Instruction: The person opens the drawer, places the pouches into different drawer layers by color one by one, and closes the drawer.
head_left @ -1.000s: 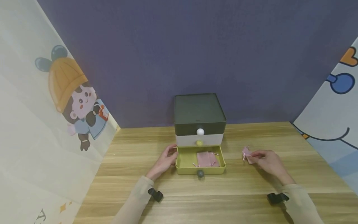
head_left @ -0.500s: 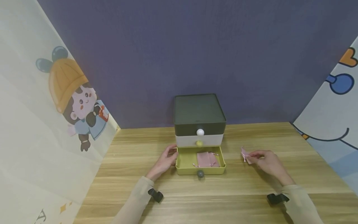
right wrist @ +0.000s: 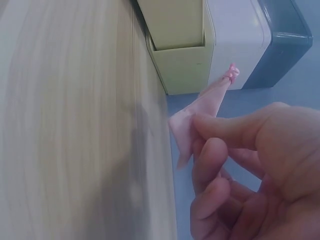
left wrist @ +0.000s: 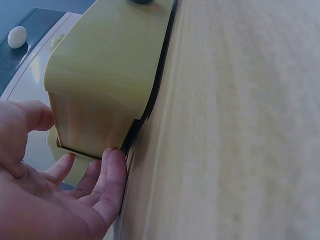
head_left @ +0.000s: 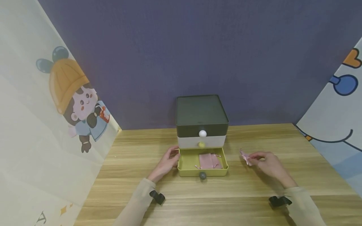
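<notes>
A small three-tier drawer cabinet point(head_left: 202, 110) has its bottom yellow drawer point(head_left: 188, 172) pulled out. My left hand point(head_left: 167, 161) is at the left side of this drawer; in the left wrist view, its thumb and loosely bent fingers point(left wrist: 116, 165) touch around the drawer's side and the cabinet's edge. My right hand point(head_left: 270, 164) pinches a pink drawstring pouch point(head_left: 245, 157) between thumb and fingers, to the right of the drawer. In the right wrist view the pouch point(right wrist: 200, 110) hangs folded, its gathered end outward. Pink pouches point(head_left: 206, 160) with pale cords lie overlapping in the drawer's right part.
The cabinet stands on a wooden table point(head_left: 181, 204), close to a dark blue back panel point(head_left: 198, 47). Its upper drawers carry a white knob point(head_left: 202, 133) and a yellow knob point(head_left: 201, 144). Panels printed with cartoons rise at the left point(head_left: 34, 141) and right point(head_left: 339, 119).
My right hand has shifted slightly left with the pouch, which has turned and folded more narrowly. The left hand, drawer and pouches inside look the same.
</notes>
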Demonstrator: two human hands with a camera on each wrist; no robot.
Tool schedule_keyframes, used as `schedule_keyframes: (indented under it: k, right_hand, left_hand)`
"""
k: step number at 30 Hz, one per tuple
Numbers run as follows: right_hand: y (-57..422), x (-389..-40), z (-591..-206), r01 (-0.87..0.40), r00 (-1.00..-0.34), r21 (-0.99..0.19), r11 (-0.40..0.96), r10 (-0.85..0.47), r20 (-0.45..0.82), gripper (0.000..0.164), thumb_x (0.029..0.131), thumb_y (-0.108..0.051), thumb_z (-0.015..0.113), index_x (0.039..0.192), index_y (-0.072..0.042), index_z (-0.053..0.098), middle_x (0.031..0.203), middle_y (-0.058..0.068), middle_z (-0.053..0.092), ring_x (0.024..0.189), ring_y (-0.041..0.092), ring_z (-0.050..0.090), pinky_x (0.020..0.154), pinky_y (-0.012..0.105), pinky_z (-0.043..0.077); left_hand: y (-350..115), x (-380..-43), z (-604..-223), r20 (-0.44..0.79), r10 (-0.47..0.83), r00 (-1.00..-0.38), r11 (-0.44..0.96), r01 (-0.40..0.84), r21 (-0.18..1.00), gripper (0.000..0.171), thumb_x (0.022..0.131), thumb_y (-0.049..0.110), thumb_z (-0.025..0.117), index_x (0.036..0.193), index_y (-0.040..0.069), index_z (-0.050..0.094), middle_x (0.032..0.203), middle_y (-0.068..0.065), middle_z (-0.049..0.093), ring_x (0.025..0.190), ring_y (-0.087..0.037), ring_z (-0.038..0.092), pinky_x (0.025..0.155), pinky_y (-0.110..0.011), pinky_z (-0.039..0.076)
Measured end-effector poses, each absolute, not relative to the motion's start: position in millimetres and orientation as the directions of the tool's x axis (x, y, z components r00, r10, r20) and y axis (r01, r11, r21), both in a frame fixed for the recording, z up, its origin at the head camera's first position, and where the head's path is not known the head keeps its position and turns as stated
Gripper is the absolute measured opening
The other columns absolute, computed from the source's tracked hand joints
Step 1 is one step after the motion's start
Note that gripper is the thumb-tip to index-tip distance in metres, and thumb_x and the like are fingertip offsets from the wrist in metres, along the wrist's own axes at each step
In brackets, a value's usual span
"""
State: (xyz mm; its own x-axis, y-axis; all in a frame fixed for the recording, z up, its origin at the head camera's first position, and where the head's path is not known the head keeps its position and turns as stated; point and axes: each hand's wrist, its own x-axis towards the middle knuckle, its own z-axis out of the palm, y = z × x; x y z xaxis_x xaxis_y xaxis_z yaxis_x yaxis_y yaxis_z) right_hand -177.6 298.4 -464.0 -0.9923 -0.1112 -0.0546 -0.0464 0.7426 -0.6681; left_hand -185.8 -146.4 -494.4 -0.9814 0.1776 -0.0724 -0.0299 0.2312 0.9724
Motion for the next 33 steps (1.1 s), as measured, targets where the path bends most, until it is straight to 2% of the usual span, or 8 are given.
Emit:
schedule_keyframes:
  k: [2, 9, 16, 21, 33]
  right_hand:
    - [296, -177, -464, -0.027, -0.991, -0.691, 0.722, -0.111, -0.077, 0.036, 0.100, -0.033, 0.075, 0.122, -0.005, 0.077, 0.100, 0.011, 0.077, 0.067, 0.016, 0.063, 0.058, 0.029, 0.051]
    - [290, -176, -462, -0.020, -0.988, -0.718, 0.695, -0.124, -0.092, 0.036, 0.098, -0.033, 0.077, 0.121, -0.005, 0.078, 0.096, 0.009, 0.076, 0.065, 0.017, 0.065, 0.057, 0.028, 0.052]
    - [288, -174, -458, -0.028, -0.988, -0.725, 0.688, -0.131, -0.086, 0.037, 0.098, -0.033, 0.077, 0.121, -0.004, 0.077, 0.103, 0.012, 0.078, 0.069, 0.021, 0.069, 0.059, 0.030, 0.057]
    - [283, -172, -454, -0.035, -0.986, -0.714, 0.699, -0.142, -0.090, 0.038, 0.098, -0.035, 0.078, 0.121, -0.005, 0.078, 0.100, 0.009, 0.078, 0.066, 0.021, 0.067, 0.056, 0.029, 0.052]
    - [269, -169, -452, -0.108, -0.978, -0.720, 0.685, -0.205, -0.049, 0.030, 0.097, -0.027, 0.079, 0.116, -0.004, 0.078, 0.099, 0.010, 0.076, 0.060, 0.019, 0.064, 0.050, 0.027, 0.051]
  left_hand:
    - [-146, -185, -494, -0.075, 0.172, -0.982, 0.229, -0.035, 0.973, 0.059, 0.108, 0.021, 0.058, 0.160, 0.000, 0.039, 0.156, -0.028, 0.049, 0.142, -0.049, 0.052, 0.101, -0.045, 0.060]
    - [-146, -185, -494, -0.056, 0.165, -0.985, 0.235, -0.016, 0.972, 0.057, 0.109, 0.020, 0.057, 0.159, -0.001, 0.040, 0.154, -0.029, 0.050, 0.139, -0.049, 0.053, 0.100, -0.046, 0.061]
    - [-146, -185, -494, -0.060, 0.173, -0.983, 0.244, -0.016, 0.970, 0.059, 0.109, 0.022, 0.058, 0.159, -0.001, 0.039, 0.155, -0.029, 0.050, 0.140, -0.050, 0.052, 0.105, -0.049, 0.059]
    - [-146, -184, -493, -0.066, 0.170, -0.983, 0.252, -0.021, 0.967, 0.058, 0.109, 0.023, 0.057, 0.160, 0.000, 0.039, 0.156, -0.028, 0.050, 0.141, -0.049, 0.052, 0.105, -0.048, 0.058]
    - [-146, -185, -493, -0.054, 0.180, -0.982, 0.254, -0.007, 0.967, 0.059, 0.110, 0.024, 0.057, 0.160, -0.001, 0.038, 0.155, -0.029, 0.050, 0.140, -0.048, 0.053, 0.099, -0.042, 0.060]
